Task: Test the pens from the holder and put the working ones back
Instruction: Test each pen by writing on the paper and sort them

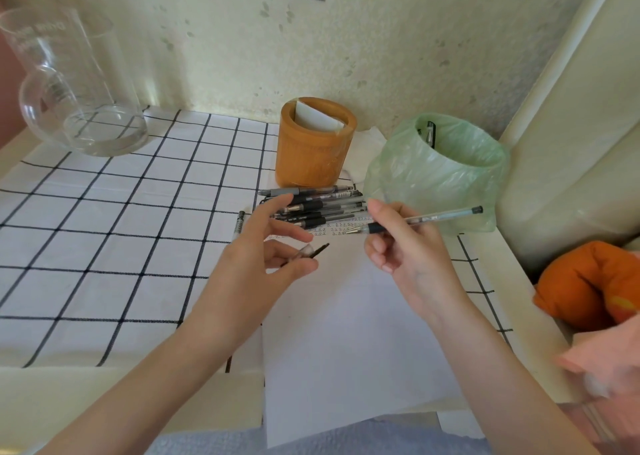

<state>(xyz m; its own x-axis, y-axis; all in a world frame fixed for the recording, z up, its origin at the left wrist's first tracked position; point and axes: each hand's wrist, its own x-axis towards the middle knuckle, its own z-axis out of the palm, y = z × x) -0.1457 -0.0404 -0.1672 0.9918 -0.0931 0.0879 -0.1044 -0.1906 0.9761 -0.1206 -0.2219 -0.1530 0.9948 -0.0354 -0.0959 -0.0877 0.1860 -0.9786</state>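
The right hand (405, 246) pinches an uncapped pen (415, 219) lying crosswise, tip toward the pen pile (322, 207) before the holder (313, 149), while the left hand (266, 246) pinches its cap (313, 250).

My pen (420, 219) is clear glossy plastic; the holder (313, 143) matt wood, the paper (346, 333) smooth, the jug (74, 84) glass.

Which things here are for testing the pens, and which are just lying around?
For the job: clear pen in right hand; clear pen cap in left hand; pile of black pens; orange wooden holder; white paper sheet.

Lying about: clear glass jug; orange cushion.
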